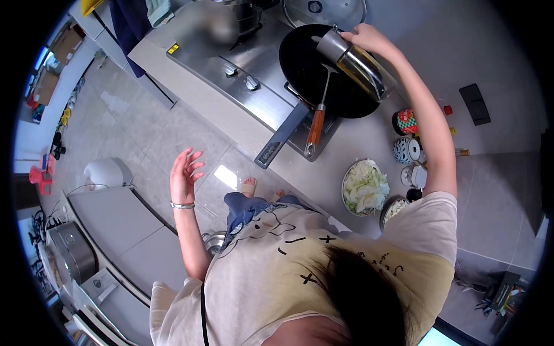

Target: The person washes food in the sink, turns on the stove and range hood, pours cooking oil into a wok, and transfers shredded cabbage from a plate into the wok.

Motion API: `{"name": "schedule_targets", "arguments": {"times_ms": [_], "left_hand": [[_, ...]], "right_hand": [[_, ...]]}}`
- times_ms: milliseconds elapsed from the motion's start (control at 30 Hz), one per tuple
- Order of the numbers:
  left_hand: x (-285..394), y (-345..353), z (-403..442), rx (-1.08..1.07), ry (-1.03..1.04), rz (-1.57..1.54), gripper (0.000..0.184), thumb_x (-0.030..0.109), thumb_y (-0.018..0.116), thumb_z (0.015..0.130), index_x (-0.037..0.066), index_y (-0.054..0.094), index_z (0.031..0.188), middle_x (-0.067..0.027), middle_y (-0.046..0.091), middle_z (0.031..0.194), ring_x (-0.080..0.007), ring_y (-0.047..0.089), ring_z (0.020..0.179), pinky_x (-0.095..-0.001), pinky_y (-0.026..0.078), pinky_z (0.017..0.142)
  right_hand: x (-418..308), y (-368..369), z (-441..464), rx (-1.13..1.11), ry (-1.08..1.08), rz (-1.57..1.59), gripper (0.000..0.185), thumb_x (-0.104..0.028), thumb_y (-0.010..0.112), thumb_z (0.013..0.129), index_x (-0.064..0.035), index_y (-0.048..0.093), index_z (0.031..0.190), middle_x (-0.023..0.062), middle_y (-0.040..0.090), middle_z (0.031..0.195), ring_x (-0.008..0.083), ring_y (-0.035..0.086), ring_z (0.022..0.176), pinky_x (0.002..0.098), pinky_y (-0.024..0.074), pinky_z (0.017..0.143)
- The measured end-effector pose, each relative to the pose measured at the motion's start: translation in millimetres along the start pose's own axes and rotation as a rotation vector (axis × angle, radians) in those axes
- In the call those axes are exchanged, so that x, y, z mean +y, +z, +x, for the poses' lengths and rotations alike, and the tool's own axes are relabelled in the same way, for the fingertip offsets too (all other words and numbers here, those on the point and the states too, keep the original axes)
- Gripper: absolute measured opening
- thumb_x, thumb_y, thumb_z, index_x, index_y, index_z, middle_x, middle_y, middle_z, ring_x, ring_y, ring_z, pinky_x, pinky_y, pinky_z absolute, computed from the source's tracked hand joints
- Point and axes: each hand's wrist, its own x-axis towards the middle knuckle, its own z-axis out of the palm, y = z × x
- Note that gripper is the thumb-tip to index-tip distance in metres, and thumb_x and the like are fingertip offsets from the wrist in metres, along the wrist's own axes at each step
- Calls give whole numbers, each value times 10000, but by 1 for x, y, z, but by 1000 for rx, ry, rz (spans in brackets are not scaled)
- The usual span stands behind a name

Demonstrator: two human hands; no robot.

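My right hand grips a glass oil bottle near its metal top. The bottle lies tilted over a black frying pan, with yellowish oil inside. In the pan rests a spatula, its wooden handle leaning out over the rim beside the pan's grey handle. Away from the counter, my left hand hangs in the air above the floor, fingers apart and loosely curled, holding nothing. A bowl of chopped cabbage stands on the counter nearer my body.
The pan sits on a steel gas stove with two knobs. Behind it a glass lid leans against the wall. To the right stand a red-and-green jar, a patterned pot and a second bowl of pale food.
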Motion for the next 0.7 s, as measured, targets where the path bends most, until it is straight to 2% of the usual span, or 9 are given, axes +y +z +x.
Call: {"name": "schedule_targets", "arguments": {"times_ms": [100, 200, 233, 367, 467, 500, 600, 700], "left_hand": [[1, -5, -2, 12, -2, 2, 319, 271, 481, 881, 40, 501, 1101, -114, 608, 977, -135, 607, 714, -210, 507, 523], [0, -6, -2, 20, 0, 0, 319, 273, 487, 878, 40, 503, 1095, -113, 609, 969, -134, 607, 710, -209, 507, 521], [1, -6, -3, 23, -1, 1, 319, 273, 490, 877, 40, 503, 1094, -113, 610, 967, -134, 607, 709, -208, 507, 519], [1, -6, -1, 21, -12, 3, 318, 273, 495, 876, 39, 502, 1090, -113, 610, 962, -133, 607, 706, -206, 507, 518], [1, -2, 2, 8, -13, 11, 321, 274, 493, 877, 36, 498, 1093, -114, 609, 960, -132, 606, 705, -205, 507, 517], [2, 0, 3, 0, -13, 12, 320, 273, 492, 878, 35, 499, 1091, -115, 609, 959, -133, 606, 705, -205, 507, 517], [3, 6, 5, -22, -11, 21, 318, 272, 490, 879, 32, 501, 1087, -118, 608, 959, -135, 606, 705, -205, 508, 518], [3, 11, 9, -46, -17, 34, 317, 270, 487, 880, 29, 503, 1085, -120, 607, 960, -136, 606, 708, -207, 509, 520]], "right_hand": [[12, -1, 8, 30, 15, 15, 526, -460, 521, 780, 54, 629, 814, 216, 607, 710, 319, 609, 686, 362, 458, 644], [28, 4, 8, 175, 63, 2, 544, -486, 514, 774, 45, 631, 800, 195, 608, 686, 306, 606, 663, 358, 453, 645], [25, -6, 6, 45, 152, -21, 518, -464, 499, 782, 27, 636, 877, 232, 615, 868, 353, 597, 836, 395, 449, 761], [35, -15, -6, 145, 193, 17, 473, -474, 482, 788, -44, 656, 880, 175, 635, 837, 327, 601, 836, 380, 446, 760], [41, -19, -21, 237, 261, 134, 507, -499, 475, 786, -36, 655, 887, 175, 635, 833, 323, 607, 814, 377, 449, 749], [49, -19, -24, 271, 255, 227, 518, -520, 481, 784, -28, 643, 769, 134, 620, 708, 259, 605, 679, 341, 456, 647], [69, -19, -33, 292, 280, 525, 471, -497, 504, 793, -52, 567, 650, 37, 498, 538, 138, 473, 484, 273, 375, 481], [47, -22, -60, 446, 230, 1115, 291, -313, 581, 829, -108, 460, 661, -76, 325, 524, 15, 247, 432, 202, 189, 413]]}}
